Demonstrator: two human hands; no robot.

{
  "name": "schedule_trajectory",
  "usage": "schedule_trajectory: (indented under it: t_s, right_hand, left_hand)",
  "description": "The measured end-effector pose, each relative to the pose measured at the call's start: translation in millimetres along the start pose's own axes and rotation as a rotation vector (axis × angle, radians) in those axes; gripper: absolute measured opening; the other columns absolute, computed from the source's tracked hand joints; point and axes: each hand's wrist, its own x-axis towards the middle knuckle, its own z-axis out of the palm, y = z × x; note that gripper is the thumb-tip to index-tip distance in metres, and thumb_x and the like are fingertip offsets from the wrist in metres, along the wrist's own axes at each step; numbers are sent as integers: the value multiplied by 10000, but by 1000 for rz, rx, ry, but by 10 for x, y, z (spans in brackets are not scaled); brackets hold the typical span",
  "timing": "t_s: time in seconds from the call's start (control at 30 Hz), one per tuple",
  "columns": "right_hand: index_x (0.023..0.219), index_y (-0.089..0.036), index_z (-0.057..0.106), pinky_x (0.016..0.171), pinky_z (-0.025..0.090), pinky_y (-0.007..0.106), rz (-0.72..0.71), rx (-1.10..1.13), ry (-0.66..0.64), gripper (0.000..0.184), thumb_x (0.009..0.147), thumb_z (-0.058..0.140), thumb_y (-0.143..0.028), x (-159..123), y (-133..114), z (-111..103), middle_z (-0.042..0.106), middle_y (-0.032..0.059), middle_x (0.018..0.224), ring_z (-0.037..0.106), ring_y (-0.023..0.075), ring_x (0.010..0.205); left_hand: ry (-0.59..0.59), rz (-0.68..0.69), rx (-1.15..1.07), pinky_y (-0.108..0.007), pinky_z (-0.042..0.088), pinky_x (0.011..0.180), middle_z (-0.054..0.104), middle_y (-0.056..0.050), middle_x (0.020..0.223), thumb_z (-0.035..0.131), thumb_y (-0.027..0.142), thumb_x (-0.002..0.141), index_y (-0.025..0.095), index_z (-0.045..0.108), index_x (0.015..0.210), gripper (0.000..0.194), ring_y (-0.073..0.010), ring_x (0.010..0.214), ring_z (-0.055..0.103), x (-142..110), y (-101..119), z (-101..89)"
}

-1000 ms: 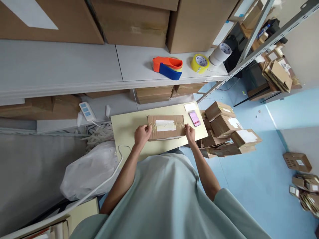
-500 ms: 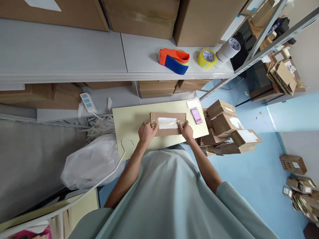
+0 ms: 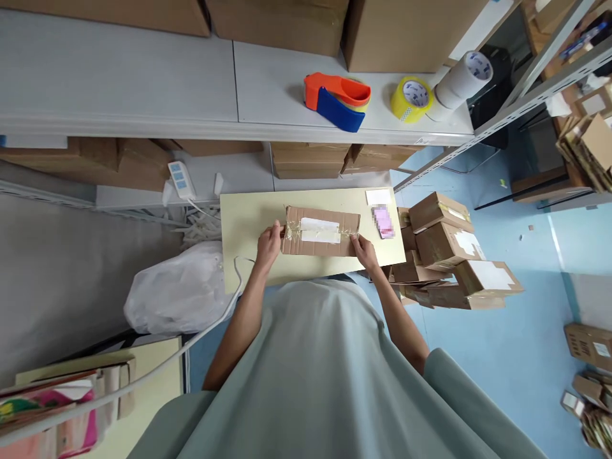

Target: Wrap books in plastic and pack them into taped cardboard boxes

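Note:
A flat brown cardboard box (image 3: pixel 321 249) with a white label (image 3: pixel 319 230) and clear tape across it is held over a pale yellow table (image 3: pixel 243 220). My left hand (image 3: pixel 269 245) grips its left end, thumb up and fingers partly hidden at the edge. The lower right corner is pinched by my right hand (image 3: pixel 365 251), with the thumb on top. The box is turned slightly, its right end lower in the picture. To the right of it lie a pink, blurred-out item (image 3: pixel 383 222) and a white card (image 3: pixel 378 197).
On the shelf (image 3: pixel 272 102) above stand an orange and blue tape dispenser (image 3: pixel 337 102), yellow tape (image 3: pixel 411 100) and white rolls (image 3: pixel 463 80). Stacked cardboard boxes (image 3: pixel 444 242) sit right of the table. A power strip (image 3: pixel 182 180) and a white plastic bag (image 3: pixel 179 290) are at left.
The box has turned slightly clockwise. My left hand has shifted from its front to its left end; my right hand has slid to the lower right corner. The camera view has shifted too.

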Motion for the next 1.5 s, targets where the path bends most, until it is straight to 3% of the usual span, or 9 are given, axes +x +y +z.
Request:
schedule_trajectory:
  t_s: [0.3,0.5,0.73,0.8,0.87,0.97,1.1,1.33,1.5]
  right_hand:
    - [1168,-214,733,738,544,338,-182,-6,-81,659,1115,369,-762,353,91,-409,830,145,989,783,314,849]
    - [1464,-246,736,1023,632,436,-313,28,-20,522,1100,583,-588,732,361,-664,734,137,1493,736,338,1287]
    - [1391,-215,788,928,670,417,-226,-12,-197,415,990,683,-243,899,1024,-515,779,130,1376,794,262,948]
    - [1451,-235,753,944,674,420,-230,-16,-251,491,970,668,-186,858,1168,-469,773,113,1413,798,257,965]
    - [1534,-271,693,978,675,430,-233,-27,-297,597,960,616,-127,822,1282,-454,760,91,1458,802,263,1051]
    - [1596,-258,636,1067,653,469,-214,-31,-279,649,973,538,-102,846,1403,-494,743,108,1490,777,284,1209]
    - [1518,-190,689,1152,602,515,-200,20,-121,501,1042,541,-239,1100,1495,-668,726,177,1494,732,324,1311]
    - [1375,-122,731,1083,604,502,-34,90,104,429,1068,569,-375,1862,1643,-1033,755,240,1385,767,342,1203]
    - [1300,-117,739,1053,599,482,134,92,130,396,1055,626,-406,2320,1784,-1062,775,246,1314,773,340,1161]
  left_hand:
    - [230,77,162,-316,517,797,726,-38,794,725,509,926,248,789,765,313,-233,828,697,-137,412,224]
    - [204,-9,98,-300,571,845,802,-18,935,803,408,845,243,800,795,172,-228,900,755,-134,454,413]
    - [115,-317,327,-378,627,926,858,-91,943,865,357,776,227,787,802,154,-336,1016,816,-399,288,889]
    - [63,-367,380,-430,629,1002,869,-114,1016,835,263,778,209,821,927,159,-368,1105,810,-464,252,937]
    - [56,-368,395,-479,604,1100,859,-128,1191,754,142,783,193,827,1177,404,-376,1222,784,-495,245,929]
    - [232,-337,381,-510,506,1257,719,-175,1522,629,61,831,151,646,1555,730,-362,1426,683,-440,345,885]
    - [433,-115,303,-416,355,1376,566,-145,1701,525,111,977,150,510,1672,696,-271,1623,488,-180,769,999]
    - [191,202,142,-455,496,1283,798,-74,1397,588,227,1047,221,831,1222,299,-265,1374,719,181,1862,1970]
    - [-35,255,69,-475,501,1285,806,-67,1376,672,214,998,246,864,1117,227,-298,1358,729,411,2074,2771]
